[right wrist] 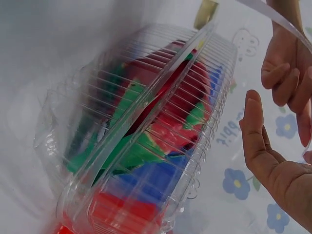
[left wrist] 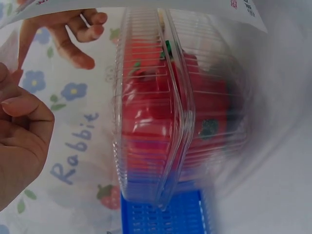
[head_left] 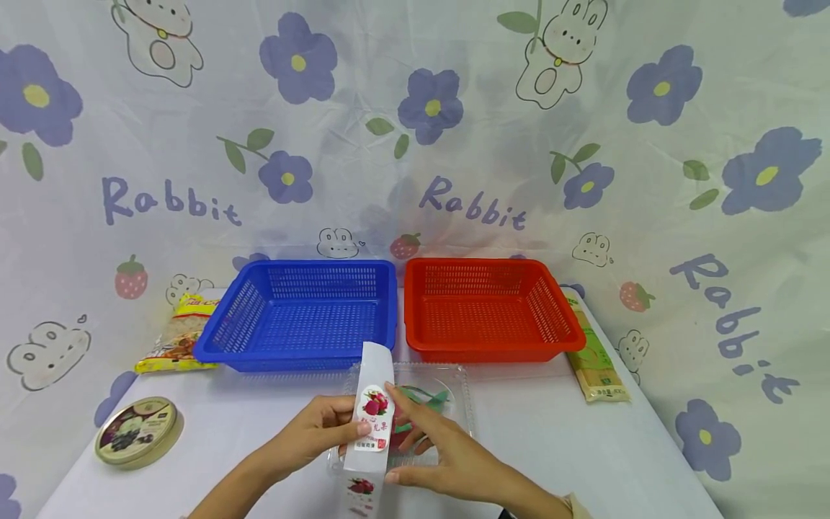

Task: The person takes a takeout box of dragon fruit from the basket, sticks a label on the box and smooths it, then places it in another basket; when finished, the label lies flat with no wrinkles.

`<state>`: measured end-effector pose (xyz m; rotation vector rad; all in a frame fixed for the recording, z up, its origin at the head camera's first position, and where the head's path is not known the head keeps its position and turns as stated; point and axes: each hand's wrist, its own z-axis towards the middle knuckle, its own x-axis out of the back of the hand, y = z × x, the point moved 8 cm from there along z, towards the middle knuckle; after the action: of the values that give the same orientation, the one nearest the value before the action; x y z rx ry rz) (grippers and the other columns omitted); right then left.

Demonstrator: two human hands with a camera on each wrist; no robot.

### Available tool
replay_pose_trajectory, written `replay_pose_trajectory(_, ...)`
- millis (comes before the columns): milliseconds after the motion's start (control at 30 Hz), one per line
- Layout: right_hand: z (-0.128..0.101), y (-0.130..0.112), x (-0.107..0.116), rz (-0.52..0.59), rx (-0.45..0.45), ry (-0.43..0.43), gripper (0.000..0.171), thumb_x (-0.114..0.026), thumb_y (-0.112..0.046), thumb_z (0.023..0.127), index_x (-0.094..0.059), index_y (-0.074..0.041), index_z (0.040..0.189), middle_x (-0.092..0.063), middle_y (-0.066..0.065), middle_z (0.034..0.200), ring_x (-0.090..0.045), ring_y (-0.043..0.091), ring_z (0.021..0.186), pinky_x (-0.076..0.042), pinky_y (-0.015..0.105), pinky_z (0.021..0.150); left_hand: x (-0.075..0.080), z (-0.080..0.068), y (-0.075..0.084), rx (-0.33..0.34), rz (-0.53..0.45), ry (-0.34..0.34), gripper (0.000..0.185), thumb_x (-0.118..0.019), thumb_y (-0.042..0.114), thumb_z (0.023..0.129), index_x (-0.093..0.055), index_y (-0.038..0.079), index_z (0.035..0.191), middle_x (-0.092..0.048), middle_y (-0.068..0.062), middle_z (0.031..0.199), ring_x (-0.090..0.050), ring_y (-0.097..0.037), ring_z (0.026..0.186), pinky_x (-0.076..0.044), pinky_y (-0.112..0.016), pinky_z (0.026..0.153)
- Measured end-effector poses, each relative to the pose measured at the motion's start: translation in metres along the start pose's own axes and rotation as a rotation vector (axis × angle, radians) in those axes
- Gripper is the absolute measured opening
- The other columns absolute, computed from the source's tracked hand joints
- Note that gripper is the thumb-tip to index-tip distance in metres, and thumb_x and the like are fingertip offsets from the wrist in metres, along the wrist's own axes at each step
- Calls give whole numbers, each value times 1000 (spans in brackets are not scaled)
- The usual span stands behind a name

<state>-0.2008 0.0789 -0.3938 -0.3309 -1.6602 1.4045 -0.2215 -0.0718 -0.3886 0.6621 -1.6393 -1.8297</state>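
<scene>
A white strip of stickers (head_left: 372,367), printed with red dragon fruit, stands up over a clear plastic clamshell box (head_left: 462,404). My left hand (head_left: 318,432) pinches the strip at its left edge, thumb on the printed face. The right hand (head_left: 447,450) is on the other side, its index fingertip at the upper edge of the sticker and the other fingers loosely bent. Through the lidded box in the left wrist view shows a red fruit-like thing (left wrist: 146,107) with green parts. Green pointed leaves (right wrist: 139,151) show through it in the right wrist view.
Behind the box stand a blue basket (head_left: 295,360) and a red basket (head_left: 493,352). A round tin (head_left: 137,432) lies at the left, near a yellow food bag (head_left: 184,328). On the right is a green-and-yellow packet (head_left: 596,360). A printed cloth (head_left: 363,173) hangs behind.
</scene>
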Motion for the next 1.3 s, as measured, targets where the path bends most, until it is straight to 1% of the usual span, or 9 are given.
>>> replay_pose_trajectory(133, 0, -1, -1, -20, 21, -2, 90, -72, -36, 91, -13, -38, 159, -58, 5, 124, -62, 7, 101, -55, 28, 86, -5, 2, -1, 0, -21, -15, 31, -52, 6, 101, -58, -18, 120, -72, 2, 94, -61, -2, 73, -48, -17, 62)
replay_pose_trajectory(267, -1, -2, -1, -30, 31, -2, 89, -72, -37, 91, -14, -38, 159, -58, 4, 125, -62, 7, 101, -54, 26, 84, -8, 4, -2, -15, -26, -27, 30, -51, 5, 101, -58, -17, 120, -73, 2, 94, -60, -1, 73, -47, -16, 62)
replay_pose_trajectory(433, -1, -2, -2, -23, 27, -5, 88, -71, -37, 91, -15, -39, 159, -51, 4, 139, -61, 7, 101, -54, 24, 84, -10, 5, -2, -28, -28, -41, 28, -51, 5, 101, -59, -15, 119, -72, 3, 92, -56, 1, 70, -43, -17, 58)
replay_pose_trajectory(567, -2, -3, -4, -31, 57, -3, 84, -69, -37, 93, -16, -37, 159, -47, 3, 145, -61, 6, 103, -54, 24, 84, -12, 5, -5, -27, -38, -47, 27, -51, 4, 101, -59, -15, 117, -71, 4, 90, -53, 2, 68, -41, -17, 57)
replay_pose_trajectory(667, -2, -3, -5, -33, 85, 2, 80, -66, -35, 96, -18, -35, 159, -48, 2, 143, -61, 5, 103, -54, 25, 85, -12, 5, -6, -27, -43, -46, 26, -50, 5, 101, -59, -15, 116, -69, 5, 87, -50, 3, 66, -40, -16, 56)
replay_pose_trajectory(900, -2, -7, -8, -15, 158, 0, 71, -61, -24, 98, -24, -29, 159, -58, 1, 122, -61, 3, 98, -54, 24, 86, -17, 6, -9, -2, -82, -68, 30, -49, 7, 102, -56, -17, 118, -70, 8, 90, -47, 4, 63, -37, -16, 53)
replay_pose_trajectory(1000, -2, -9, -9, -6, 186, -8, 72, -61, -17, 98, -24, -27, 159, -59, 2, 122, -61, 3, 98, -54, 23, 86, -18, 6, -9, 0, -90, -69, 30, -49, 8, 102, -56, -17, 117, -70, 8, 89, -47, 4, 63, -35, -16, 51)
replay_pose_trajectory(1167, -3, -13, -10, -6, 246, -20, 69, -58, -13, 99, -25, -23, 159, -62, 3, 120, -61, 3, 99, -54, 24, 85, -22, 5, -9, -7, -109, -78, 31, -50, 8, 101, -55, -19, 116, -70, 8, 87, -49, 3, 63, -32, -20, 46)
replay_pose_trajectory(1300, -5, -16, -12, -10, 285, -43, 64, -54, -15, 102, -25, -22, 159, -58, 5, 134, -60, 3, 102, -54, 24, 86, -22, 4, -11, -4, -109, -75, 31, -51, 9, 101, -56, -19, 114, -65, 9, 81, -49, 3, 62, -29, -25, 43)
